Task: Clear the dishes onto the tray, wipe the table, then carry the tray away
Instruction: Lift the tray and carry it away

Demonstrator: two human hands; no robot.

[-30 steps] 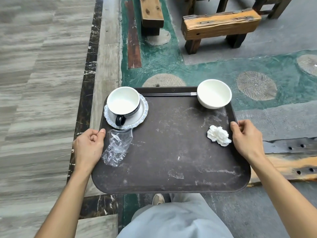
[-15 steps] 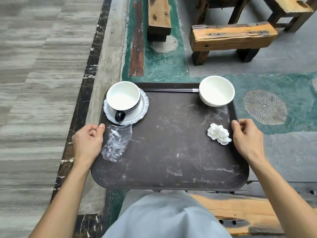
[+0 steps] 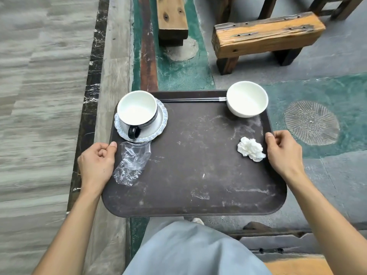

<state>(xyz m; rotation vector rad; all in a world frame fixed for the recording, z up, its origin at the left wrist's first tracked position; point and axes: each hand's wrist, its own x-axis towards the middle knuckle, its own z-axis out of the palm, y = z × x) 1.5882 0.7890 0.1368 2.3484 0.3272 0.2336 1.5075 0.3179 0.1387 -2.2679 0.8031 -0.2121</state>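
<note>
The dark brown tray (image 3: 198, 165) is held in the air over the floor, its load sitting as it did a second ago — a white cup (image 3: 137, 111) on a saucer (image 3: 158, 128) at far left, a white bowl (image 3: 247, 99) at far right, black chopsticks (image 3: 190, 99) between them along the far rim. A crumpled napkin (image 3: 250, 148) lies by the right edge, and a clear plastic wrapper (image 3: 132, 162) by the left. The left hand (image 3: 97, 163) and right hand (image 3: 284, 152) still clasp the side rims, while the wooden bench (image 3: 266, 36) beyond has slid nearer.

Both hands (image 3: 283, 151) on the loaded tray (image 3: 198, 175) (one per side)
</note>
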